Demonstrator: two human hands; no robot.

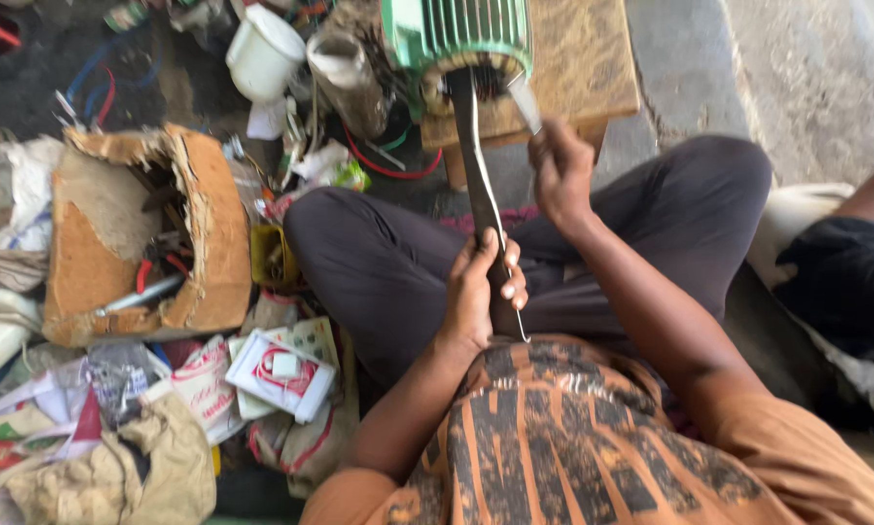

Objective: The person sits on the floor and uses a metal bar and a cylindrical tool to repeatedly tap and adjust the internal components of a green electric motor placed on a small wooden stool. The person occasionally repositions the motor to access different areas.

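Here, left hand (476, 287) gripping bar (476, 165) (upright)

Soft daylight brightens the upper right, the cluttered left lies dimmer, and edges blur slightly.

A long dark metal bar (476, 185) runs lengthwise from the lap up into the open end of a green ribbed motor (456, 39). The motor lies on its side on a wooden bench (583, 68).

Green ribbed motor (466, 39), white cup (262, 51), orange-and-black patterned shirt (573, 437)
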